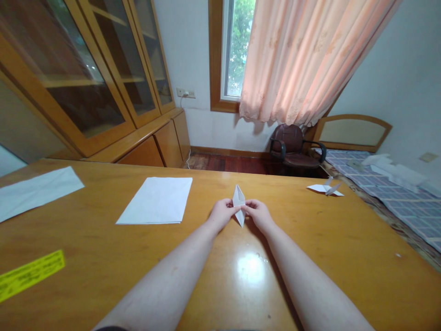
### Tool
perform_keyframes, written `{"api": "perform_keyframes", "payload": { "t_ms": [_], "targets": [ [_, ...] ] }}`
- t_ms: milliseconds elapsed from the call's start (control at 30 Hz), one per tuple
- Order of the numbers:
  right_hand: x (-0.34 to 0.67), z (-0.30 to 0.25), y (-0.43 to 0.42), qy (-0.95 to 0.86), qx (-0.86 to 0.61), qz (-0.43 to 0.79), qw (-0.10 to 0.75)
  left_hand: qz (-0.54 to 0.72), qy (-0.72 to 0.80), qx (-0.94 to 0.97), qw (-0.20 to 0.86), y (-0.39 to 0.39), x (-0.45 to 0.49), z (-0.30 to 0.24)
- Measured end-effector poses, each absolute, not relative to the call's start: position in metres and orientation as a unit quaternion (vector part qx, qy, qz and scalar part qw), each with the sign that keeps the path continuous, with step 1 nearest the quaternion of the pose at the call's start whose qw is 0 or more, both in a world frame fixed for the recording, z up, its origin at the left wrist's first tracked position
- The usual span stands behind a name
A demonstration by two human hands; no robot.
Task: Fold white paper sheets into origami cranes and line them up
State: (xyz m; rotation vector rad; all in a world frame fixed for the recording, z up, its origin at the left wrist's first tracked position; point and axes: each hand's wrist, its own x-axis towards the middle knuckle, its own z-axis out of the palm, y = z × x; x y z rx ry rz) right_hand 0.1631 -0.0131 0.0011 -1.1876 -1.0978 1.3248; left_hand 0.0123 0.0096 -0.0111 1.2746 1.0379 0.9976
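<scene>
A small folded piece of white paper (239,202), diamond-shaped with pointed ends, stands upright above the middle of the wooden table (103,271). My left hand (222,213) pinches its left side and my right hand (257,213) pinches its right side, fingers closed on the paper. Both forearms reach in from the bottom edge.
A stack of white sheets (156,200) lies left of my hands, another white sheet (34,191) at the far left. A yellow label (29,273) is near the left front. A finished folded paper figure (326,188) sits at the right back. Beyond are a chair (294,147), a bed (396,193) and cabinets (103,87).
</scene>
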Motion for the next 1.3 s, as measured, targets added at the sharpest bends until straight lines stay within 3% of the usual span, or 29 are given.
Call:
{"api": "perform_keyframes", "payload": {
  "t_ms": [400,867,1300],
  "targets": [
    [0.163,0.002,-0.014,-0.485,-0.502,0.513,0.500,0.423,0.457,0.563,0.544,0.008,0.011,-0.006],
    [0.168,-0.006,-0.009,-0.482,-0.531,0.469,0.516,0.431,0.392,0.465,0.666,0.009,0.016,-0.002],
    [0.161,-0.005,-0.014,-0.498,-0.524,0.484,0.494,0.404,0.461,0.576,0.541,0.005,0.012,0.003]
  ]
}}
